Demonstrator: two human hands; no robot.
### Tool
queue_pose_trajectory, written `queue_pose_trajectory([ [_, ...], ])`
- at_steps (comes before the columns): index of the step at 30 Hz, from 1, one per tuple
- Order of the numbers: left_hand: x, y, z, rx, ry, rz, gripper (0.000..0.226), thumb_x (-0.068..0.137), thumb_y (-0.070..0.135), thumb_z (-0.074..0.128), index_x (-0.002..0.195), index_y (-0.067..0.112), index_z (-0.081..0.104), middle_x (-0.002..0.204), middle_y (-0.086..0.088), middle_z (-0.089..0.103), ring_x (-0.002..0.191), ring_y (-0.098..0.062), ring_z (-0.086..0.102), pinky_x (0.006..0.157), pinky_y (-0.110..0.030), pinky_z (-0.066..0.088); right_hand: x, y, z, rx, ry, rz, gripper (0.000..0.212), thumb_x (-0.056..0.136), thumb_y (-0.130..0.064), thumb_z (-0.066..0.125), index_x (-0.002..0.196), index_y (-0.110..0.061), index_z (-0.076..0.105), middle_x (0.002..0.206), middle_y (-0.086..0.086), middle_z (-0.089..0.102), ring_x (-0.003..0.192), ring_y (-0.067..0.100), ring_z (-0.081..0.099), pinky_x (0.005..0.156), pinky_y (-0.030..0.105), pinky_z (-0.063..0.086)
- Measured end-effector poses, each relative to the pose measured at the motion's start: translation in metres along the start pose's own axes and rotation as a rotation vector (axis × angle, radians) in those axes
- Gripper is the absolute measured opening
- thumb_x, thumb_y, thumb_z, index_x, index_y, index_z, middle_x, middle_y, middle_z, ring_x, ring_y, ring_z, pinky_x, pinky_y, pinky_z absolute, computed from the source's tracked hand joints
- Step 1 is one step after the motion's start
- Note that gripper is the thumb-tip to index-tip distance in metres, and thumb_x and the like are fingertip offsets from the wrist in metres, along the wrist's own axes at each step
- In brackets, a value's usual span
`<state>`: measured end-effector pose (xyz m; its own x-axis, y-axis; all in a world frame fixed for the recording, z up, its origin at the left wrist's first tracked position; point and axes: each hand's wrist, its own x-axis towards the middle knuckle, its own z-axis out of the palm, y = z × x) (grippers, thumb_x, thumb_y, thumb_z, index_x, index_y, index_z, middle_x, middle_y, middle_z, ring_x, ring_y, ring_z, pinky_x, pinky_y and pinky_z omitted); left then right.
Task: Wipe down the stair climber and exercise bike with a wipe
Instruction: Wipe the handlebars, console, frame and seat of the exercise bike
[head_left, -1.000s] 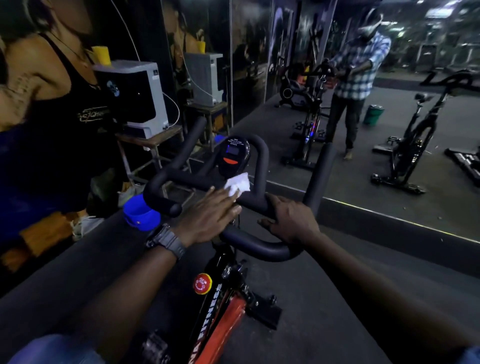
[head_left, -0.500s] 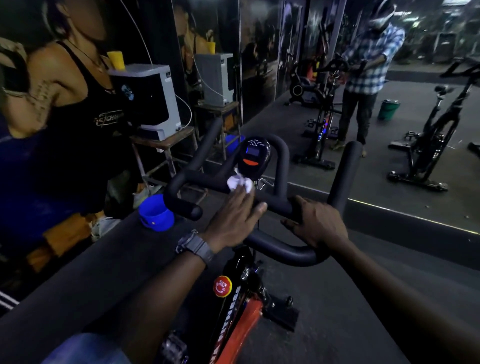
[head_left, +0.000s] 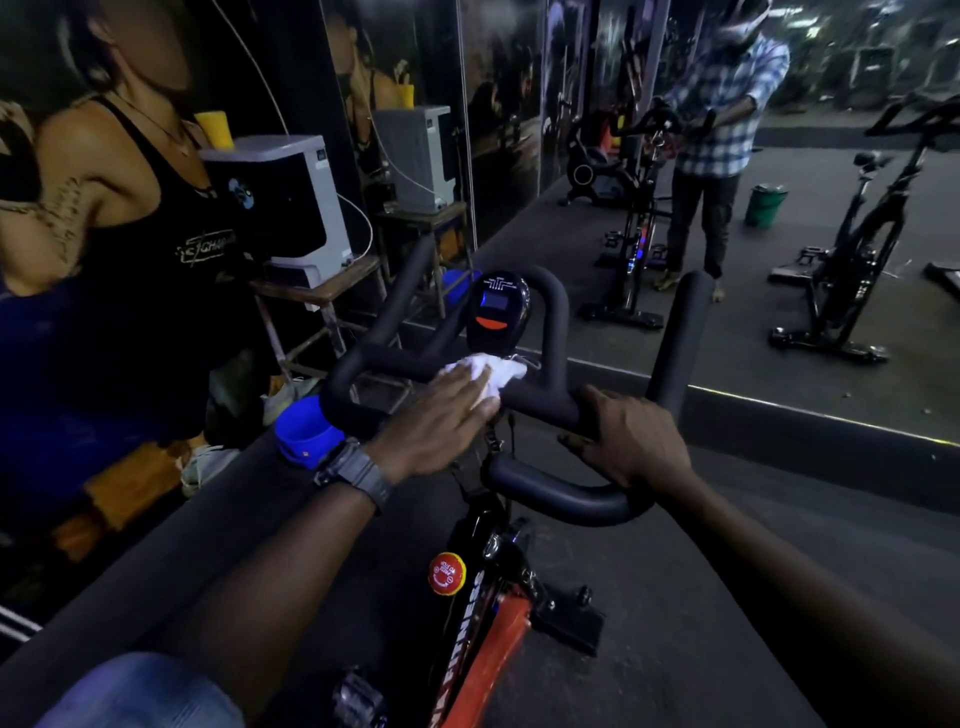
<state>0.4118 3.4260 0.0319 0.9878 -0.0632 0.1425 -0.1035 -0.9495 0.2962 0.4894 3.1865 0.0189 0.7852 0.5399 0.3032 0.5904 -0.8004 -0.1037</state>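
The exercise bike stands right in front of me, with black handlebars (head_left: 550, 400), a small console (head_left: 497, 312) and a black and orange frame (head_left: 488, 634). My left hand (head_left: 436, 421) lies flat with straight fingers and presses a white wipe (head_left: 493, 371) onto the crossbar just below the console. My right hand (head_left: 631, 441) grips the right side of the handlebar, fingers curled over it. No stair climber is in sight.
A wall mirror (head_left: 779, 260) straight ahead reflects me and other bikes. At the left a water purifier (head_left: 291, 202) sits on a small table (head_left: 322, 291), with a blue bucket (head_left: 304, 434) beside the handlebar. A red knob (head_left: 447, 573) tops the frame.
My left hand has slid the wipe along the crossbar toward the console and spread it flatter. The right hand keeps its grip. My view has shifted a little.
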Motion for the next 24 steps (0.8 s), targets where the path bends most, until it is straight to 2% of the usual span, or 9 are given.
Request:
queue_pose_trajectory([
  [3, 0.004, 0.009, 0.010, -0.095, 0.018, -0.091, 0.061, 0.107, 0.038, 0.033, 0.158, 0.011, 0.015, 0.165, -0.010, 0.006, 0.153, -0.015, -0.002, 0.113, -0.015, -0.010, 0.001, 0.000, 0.003, 0.015, 0.006, 0.001, 0.042, 0.085, -0.059, 0.058, 0.112, -0.028, 0.053, 0.111, -0.003, 0.070, 0.099, 0.028, 0.067, 0.075, 0.035, 0.047],
  [5, 0.002, 0.018, 0.018, -0.106, 0.058, -0.043, 0.060, 0.107, 0.036, 0.035, 0.156, 0.007, 0.019, 0.165, -0.011, 0.008, 0.152, -0.015, -0.004, 0.112, -0.011, -0.013, 0.001, 0.000, 0.003, 0.016, 0.005, 0.005, 0.042, 0.085, -0.059, 0.058, 0.113, -0.029, 0.053, 0.111, -0.003, 0.070, 0.100, 0.029, 0.067, 0.075, 0.036, 0.047],
  [7, -0.003, 0.022, 0.023, -0.103, 0.044, 0.060, 0.061, 0.105, 0.042, 0.032, 0.155, 0.008, 0.026, 0.163, -0.002, 0.014, 0.150, -0.010, -0.004, 0.112, -0.008, -0.012, 0.001, 0.000, 0.003, 0.010, 0.008, 0.002, 0.042, 0.085, -0.059, 0.059, 0.113, -0.029, 0.052, 0.111, -0.002, 0.070, 0.100, 0.029, 0.067, 0.075, 0.036, 0.046],
  [9, -0.008, 0.019, 0.024, -0.081, 0.020, 0.085, 0.071, 0.098, 0.055, 0.022, 0.156, 0.013, 0.025, 0.164, 0.002, 0.015, 0.152, -0.009, -0.002, 0.118, -0.016, -0.003, 0.002, 0.000, 0.003, 0.007, 0.009, -0.002, 0.043, 0.085, -0.060, 0.058, 0.114, -0.029, 0.051, 0.111, -0.002, 0.069, 0.100, 0.030, 0.066, 0.075, 0.036, 0.046],
  [13, 0.002, -0.015, 0.007, 0.072, 0.053, -0.153, 0.078, 0.099, 0.058, 0.023, 0.155, 0.003, 0.022, 0.162, -0.020, 0.020, 0.151, -0.029, 0.016, 0.121, -0.037, 0.014, 0.003, 0.002, 0.005, -0.002, 0.007, -0.007, 0.044, 0.086, -0.060, 0.057, 0.117, -0.029, 0.052, 0.114, -0.003, 0.069, 0.100, 0.029, 0.067, 0.075, 0.035, 0.046],
  [17, 0.026, -0.058, -0.008, 0.086, -0.007, -0.339, 0.084, 0.097, 0.067, 0.019, 0.154, 0.006, 0.023, 0.161, -0.020, 0.019, 0.149, -0.036, 0.018, 0.121, -0.047, 0.016, 0.003, 0.001, 0.004, 0.003, 0.009, -0.003, 0.044, 0.086, -0.060, 0.057, 0.118, -0.029, 0.052, 0.115, -0.004, 0.069, 0.101, 0.028, 0.067, 0.076, 0.035, 0.047],
  [20, 0.041, -0.063, -0.014, 0.022, 0.008, -0.454, 0.064, 0.105, 0.047, 0.024, 0.151, 0.003, 0.031, 0.158, -0.025, 0.023, 0.147, -0.039, 0.020, 0.119, -0.048, 0.015, 0.003, 0.001, 0.003, 0.006, 0.006, 0.003, 0.045, 0.086, -0.061, 0.057, 0.118, -0.030, 0.052, 0.115, -0.004, 0.069, 0.102, 0.028, 0.067, 0.076, 0.035, 0.047],
  [23, 0.044, -0.054, -0.012, -0.177, 0.082, -0.440, 0.072, 0.096, 0.034, -0.004, 0.146, 0.000, 0.035, 0.149, -0.043, 0.022, 0.140, -0.055, 0.021, 0.116, -0.058, 0.014, 0.003, 0.001, 0.004, 0.004, 0.008, 0.008, 0.045, 0.087, -0.061, 0.057, 0.118, -0.030, 0.053, 0.111, -0.002, 0.070, 0.099, 0.028, 0.067, 0.072, 0.034, 0.045],
  [24, 0.042, -0.045, -0.007, -0.166, 0.096, -0.409, 0.071, 0.095, 0.030, -0.006, 0.148, 0.001, 0.031, 0.148, -0.045, 0.019, 0.140, -0.056, 0.018, 0.116, -0.059, 0.013, 0.003, 0.001, 0.004, 0.007, 0.010, 0.010, 0.045, 0.086, -0.062, 0.057, 0.119, -0.031, 0.053, 0.111, -0.002, 0.071, 0.099, 0.029, 0.067, 0.073, 0.034, 0.046],
])
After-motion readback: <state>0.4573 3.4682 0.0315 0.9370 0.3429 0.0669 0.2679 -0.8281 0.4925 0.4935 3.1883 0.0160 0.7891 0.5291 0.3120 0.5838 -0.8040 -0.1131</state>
